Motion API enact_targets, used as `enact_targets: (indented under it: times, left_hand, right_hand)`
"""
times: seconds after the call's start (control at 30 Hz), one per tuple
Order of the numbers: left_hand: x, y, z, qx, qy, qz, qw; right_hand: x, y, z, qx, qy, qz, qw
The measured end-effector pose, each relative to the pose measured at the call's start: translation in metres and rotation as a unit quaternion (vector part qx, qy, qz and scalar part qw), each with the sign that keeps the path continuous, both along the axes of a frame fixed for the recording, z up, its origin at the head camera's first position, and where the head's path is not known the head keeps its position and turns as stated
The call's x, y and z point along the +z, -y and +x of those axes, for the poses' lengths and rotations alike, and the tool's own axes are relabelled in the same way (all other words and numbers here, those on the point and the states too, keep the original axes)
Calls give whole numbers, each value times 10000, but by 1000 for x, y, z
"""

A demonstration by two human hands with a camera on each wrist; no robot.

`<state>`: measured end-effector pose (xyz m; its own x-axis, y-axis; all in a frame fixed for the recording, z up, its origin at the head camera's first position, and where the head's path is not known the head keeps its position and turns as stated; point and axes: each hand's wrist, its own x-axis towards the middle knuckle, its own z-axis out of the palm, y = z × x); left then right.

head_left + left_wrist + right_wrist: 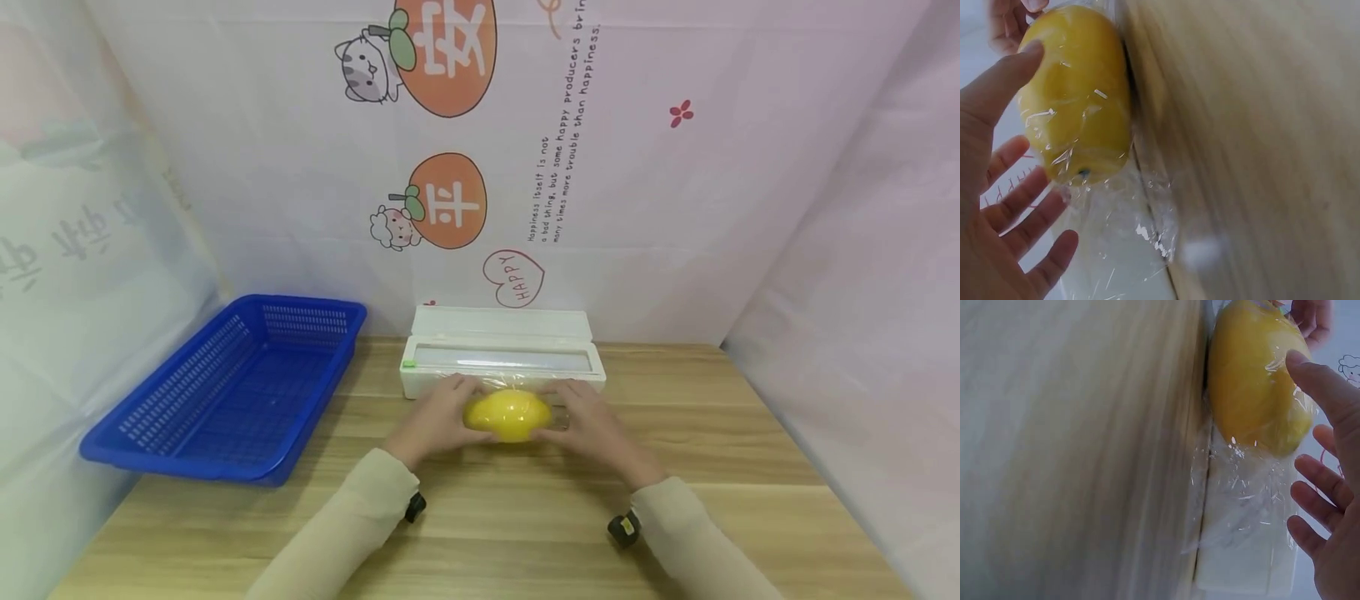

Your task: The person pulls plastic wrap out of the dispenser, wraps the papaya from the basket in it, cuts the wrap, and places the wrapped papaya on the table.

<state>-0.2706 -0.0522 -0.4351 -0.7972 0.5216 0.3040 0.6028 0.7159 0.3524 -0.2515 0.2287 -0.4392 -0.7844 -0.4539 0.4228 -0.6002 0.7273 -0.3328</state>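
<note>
A yellow oval fruit [508, 414] lies on the wooden table under a sheet of clear cling film [1116, 225], just in front of a white cling-film dispenser box [501, 350]. My left hand [438, 417] is at the fruit's left end and my right hand [592, 425] at its right end. In the left wrist view the left hand [997, 187] has spread, nearly straight fingers, its thumb lying on the wrapped fruit [1079, 94]. In the right wrist view the right hand [1329, 487] is spread the same way, thumb tip against the fruit [1254, 381]. Film [1241, 500] trails off the fruit's end.
A blue plastic basket [232, 392] stands at the table's left side, holding nothing that I can see. Printed white curtains close in the back and both sides. Bare wooden tabletop [525, 517] lies in front of the hands.
</note>
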Motion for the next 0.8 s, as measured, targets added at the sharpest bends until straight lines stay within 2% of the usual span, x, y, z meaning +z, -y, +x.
enact_targets:
  times: [0.13, 0.3, 0.57, 0.8]
  left_hand:
    - [-7, -3, -3, 3, 106, 51, 9999]
    - [-12, -3, -8, -48, 40, 73, 10000]
    - [-10, -2, -7, -195, 192, 232, 9994]
    - [-10, -1, -3, -264, 412, 309, 9983]
  right_hand:
    - [-4, 3, -1, -93, -29, 1, 10000]
    - [-7, 7, -2, -79, 91, -95, 9999]
    - [-7, 10, 3, 28, 588, -468, 9972]
    - [-6, 7, 10, 173, 827, -822, 9930]
